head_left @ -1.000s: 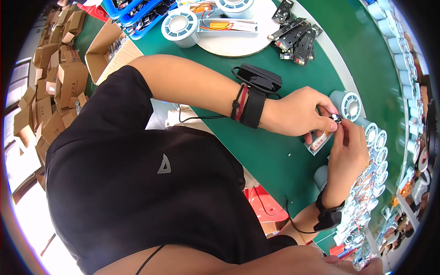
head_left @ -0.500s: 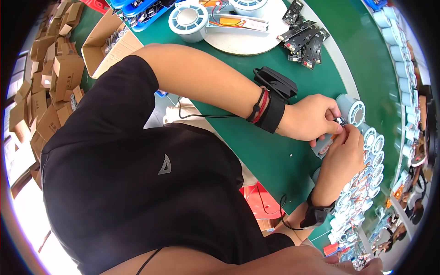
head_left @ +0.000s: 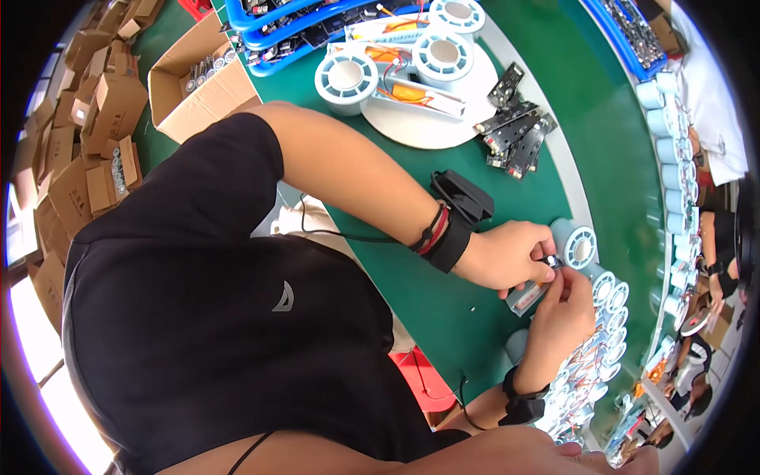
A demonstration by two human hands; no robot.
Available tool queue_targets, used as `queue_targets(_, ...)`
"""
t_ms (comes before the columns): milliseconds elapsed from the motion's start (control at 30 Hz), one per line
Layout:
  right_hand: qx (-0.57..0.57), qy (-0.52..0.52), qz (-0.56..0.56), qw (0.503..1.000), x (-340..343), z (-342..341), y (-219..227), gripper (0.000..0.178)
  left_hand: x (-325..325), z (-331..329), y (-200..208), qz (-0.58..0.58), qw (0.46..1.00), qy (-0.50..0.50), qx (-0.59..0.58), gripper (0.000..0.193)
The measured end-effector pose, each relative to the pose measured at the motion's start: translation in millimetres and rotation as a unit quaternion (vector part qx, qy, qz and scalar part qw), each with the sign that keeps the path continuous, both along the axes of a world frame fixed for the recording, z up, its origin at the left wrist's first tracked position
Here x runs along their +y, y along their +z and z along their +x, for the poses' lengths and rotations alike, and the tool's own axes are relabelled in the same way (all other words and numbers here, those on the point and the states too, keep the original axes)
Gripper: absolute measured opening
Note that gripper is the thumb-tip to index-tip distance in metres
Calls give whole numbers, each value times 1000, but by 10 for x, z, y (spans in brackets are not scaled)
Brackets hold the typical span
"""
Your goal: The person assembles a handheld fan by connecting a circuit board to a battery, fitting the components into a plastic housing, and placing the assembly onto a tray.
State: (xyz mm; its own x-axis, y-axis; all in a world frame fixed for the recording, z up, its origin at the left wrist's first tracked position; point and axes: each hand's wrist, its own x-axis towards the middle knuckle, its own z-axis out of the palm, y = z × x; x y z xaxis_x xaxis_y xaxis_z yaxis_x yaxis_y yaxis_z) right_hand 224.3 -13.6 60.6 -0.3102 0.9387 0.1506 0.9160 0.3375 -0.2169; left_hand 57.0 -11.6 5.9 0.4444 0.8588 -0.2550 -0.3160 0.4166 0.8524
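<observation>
My left hand [head_left: 507,255], reaching in from the upper left, is closed in a pinch. Its fingertips hold a small black-and-white part [head_left: 552,260], perhaps a connector. My right hand [head_left: 564,315] comes from below, thumb and finger pressed together right beside that part; what they grip is too small to make out. Under both hands lies a light-blue tray [head_left: 526,301] with an orange piece partly covered by my fingers. A light-blue cylinder with a spoked round end [head_left: 580,247] stands just beyond the fingertips.
Many similar cylinders [head_left: 606,340] crowd beyond my right wrist. A black box with a cable [head_left: 463,196] lies near my left wrist. Black circuit boards [head_left: 518,131] are piled by a round white board [head_left: 427,131] bearing more units. Blue bins [head_left: 277,36] and a carton [head_left: 198,87] are at upper left.
The whole view has shifted, so the table things sit lower and more of the blue bins shows. Both hands stay pinched together over the same tray.
</observation>
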Motion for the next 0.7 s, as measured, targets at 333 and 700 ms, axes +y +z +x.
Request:
queue_targets(333,-43,50,-2,998,-39,-43,92,14,13,18,-25,-14,1000,11,-6,40)
queue_targets(700,40,5,-160,986,10,61,211,13,200,-39,52,-57,995,-41,66,28)
